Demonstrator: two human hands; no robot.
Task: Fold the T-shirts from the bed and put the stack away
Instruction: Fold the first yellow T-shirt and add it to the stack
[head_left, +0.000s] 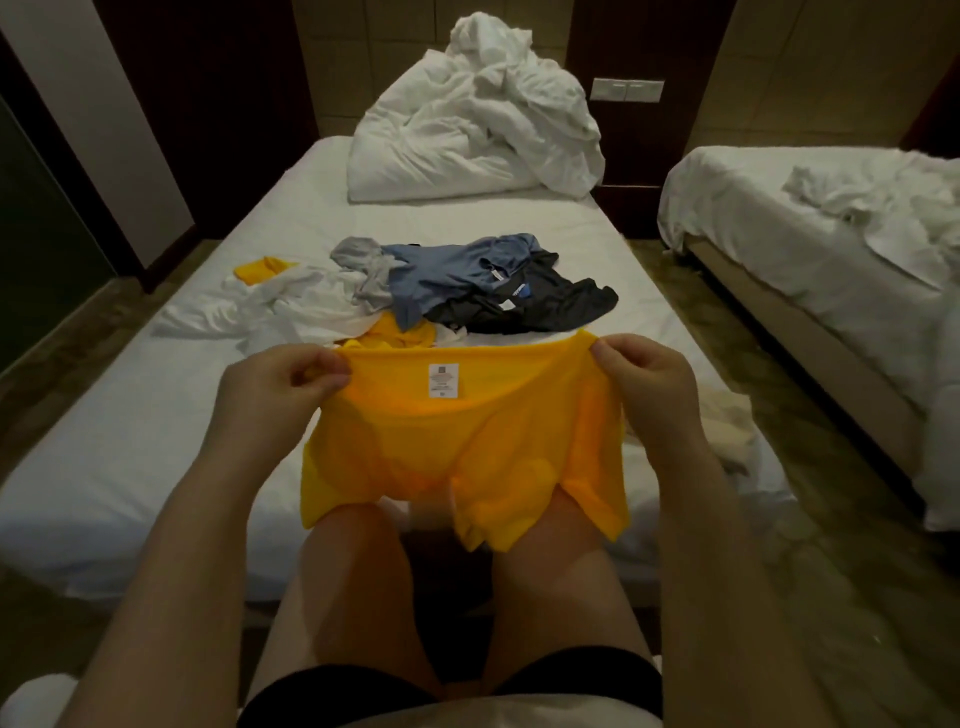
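Head view: left hand (283, 382) and right hand (641, 376) pinch yellow T-shirt's (462, 441) top edge (bed (130, 441) beneath).

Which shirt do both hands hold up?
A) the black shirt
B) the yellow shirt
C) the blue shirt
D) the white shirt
B: the left hand and right hand each pinch a top corner of the yellow shirt, while the blue shirt, black shirt and white shirt lie on the bed.
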